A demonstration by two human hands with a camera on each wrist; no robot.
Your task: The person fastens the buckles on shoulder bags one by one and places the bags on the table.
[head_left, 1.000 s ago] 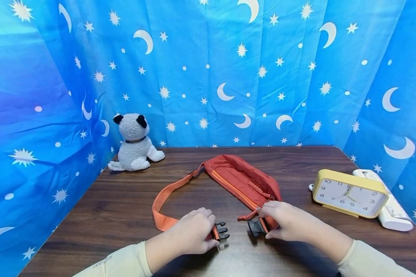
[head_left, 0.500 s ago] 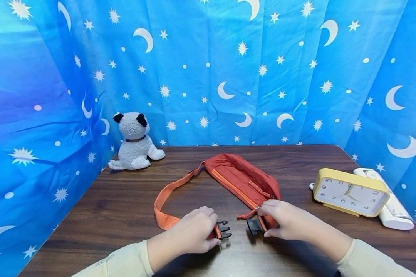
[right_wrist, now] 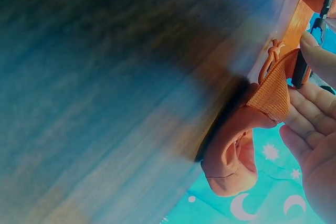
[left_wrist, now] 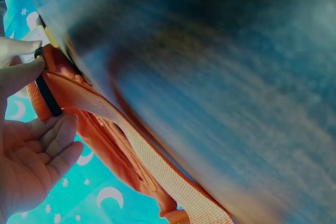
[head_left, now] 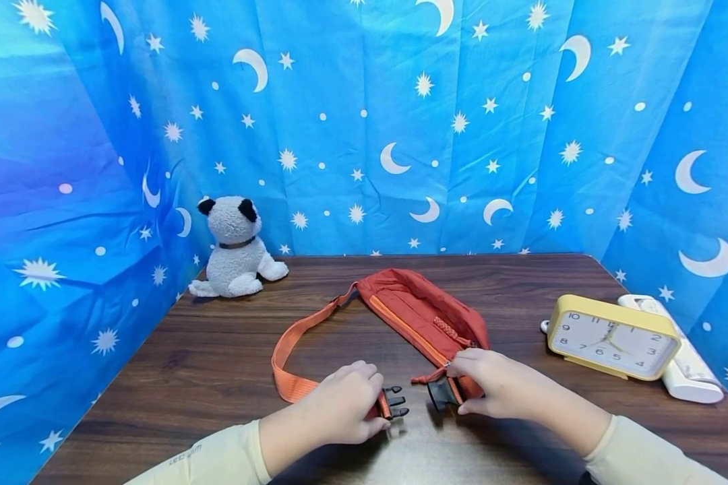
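Observation:
A red-orange waist bag [head_left: 412, 310] lies on the dark wooden table, its orange strap [head_left: 288, 353] looping round to the left. My left hand [head_left: 342, 407] pinches the pronged half of the black buckle [head_left: 396, 402] at the strap's end; the prongs point right. Opposite it, my right hand [head_left: 497, 387] pinches the black socket half [head_left: 439, 395] by the bag's near end. A short gap separates the two halves. The left wrist view has thumb and fingers on the buckle's dark bar [left_wrist: 48, 95]. In the right wrist view the socket half [right_wrist: 300, 71] sits between thumb and fingertips.
A yellow alarm clock [head_left: 613, 340] stands on the right, with a white object [head_left: 694, 377] behind it. A white plush dog with black ears [head_left: 233, 249] sits at the back left. Blue star-and-moon cloth [head_left: 364, 135] hangs round the table [head_left: 218, 364].
Both hands have shifted slightly closer together, the left to the right and the right to the left, narrowing the gap between the buckle halves. The bag has barely moved.

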